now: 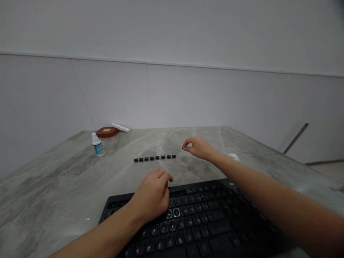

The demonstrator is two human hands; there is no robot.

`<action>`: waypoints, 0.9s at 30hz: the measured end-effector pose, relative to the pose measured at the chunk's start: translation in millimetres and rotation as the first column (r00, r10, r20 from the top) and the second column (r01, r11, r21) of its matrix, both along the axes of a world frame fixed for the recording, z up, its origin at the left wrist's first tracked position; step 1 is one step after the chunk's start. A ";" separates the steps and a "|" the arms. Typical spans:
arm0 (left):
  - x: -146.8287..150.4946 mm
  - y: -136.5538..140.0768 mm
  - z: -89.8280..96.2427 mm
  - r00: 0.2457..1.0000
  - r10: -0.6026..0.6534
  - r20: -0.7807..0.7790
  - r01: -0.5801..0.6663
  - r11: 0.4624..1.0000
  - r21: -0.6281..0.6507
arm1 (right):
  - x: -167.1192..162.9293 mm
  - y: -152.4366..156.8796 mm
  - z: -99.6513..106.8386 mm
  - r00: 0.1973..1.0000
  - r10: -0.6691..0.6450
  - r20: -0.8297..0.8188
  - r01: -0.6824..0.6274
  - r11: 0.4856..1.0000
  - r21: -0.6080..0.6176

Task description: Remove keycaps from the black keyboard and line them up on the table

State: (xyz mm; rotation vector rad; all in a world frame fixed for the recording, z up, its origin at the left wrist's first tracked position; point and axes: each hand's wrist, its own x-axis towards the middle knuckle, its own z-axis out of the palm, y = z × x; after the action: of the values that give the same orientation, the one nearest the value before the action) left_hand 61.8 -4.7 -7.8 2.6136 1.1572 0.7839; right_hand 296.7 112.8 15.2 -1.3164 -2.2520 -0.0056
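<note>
Toward the counter's (67,186) far edge, your right hand (198,147) pinches a keycap (182,148) (probably); your left hand (154,195), grip unclear, overlies the keyboard (193,216).

Bare left hand (152,196), bare right hand (200,147), bare forearms (110,229), slim fingers (167,177)

Both forearms were bare. The left forearm (107,229) entered at the lower left and ran up toward the right. The left hand (154,193) was palm down, back uppermost, its fingers loosely bent and its index finger pointing to the right. The right forearm (263,188) entered from the lower right and slanted toward the left, reaching farther forward. The right hand (199,147) was turned inward, index finger arched, its tip closed toward the thumb in a pinch.
</note>
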 end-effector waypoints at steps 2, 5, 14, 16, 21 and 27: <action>-0.3 -0.5 0.2 1.000 0.015 0.011 -0.015 1.000 -0.007 | -1.1 10.5 -10.3 0.999 -0.028 -0.044 0.030 0.999 0.038; -0.3 -0.1 -0.3 1.000 0.016 0.025 -0.016 0.999 -0.028 | -2.8 12.0 -24.9 0.996 -0.010 -0.084 0.016 0.996 0.082; 0.0 2.7 0.1 0.999 0.032 0.035 -0.029 0.998 -0.059 | -0.2 9.8 -35.1 0.997 0.068 0.028 -0.067 0.997 -0.046; -0.2 2.8 -0.7 0.999 0.022 0.037 -0.019 0.998 -0.061 | -0.6 10.5 -35.9 0.997 0.059 0.041 -0.056 0.996 -0.062; -1.3 2.8 -3.4 0.999 0.014 0.030 -0.012 0.999 -0.053 | -2.1 11.8 -38.6 0.996 0.070 0.056 -0.065 0.994 -0.092; -0.9 2.7 -1.3 1.000 0.014 0.028 -0.012 0.998 -0.055 | -4.4 11.3 -39.4 0.995 0.081 0.065 -0.073 0.991 -0.114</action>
State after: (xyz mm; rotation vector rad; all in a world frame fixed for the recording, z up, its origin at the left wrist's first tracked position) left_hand 60.9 -2.0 -9.0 2.5450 1.1722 0.7784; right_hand 292.4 124.1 -24.3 -1.3031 -2.3913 0.1044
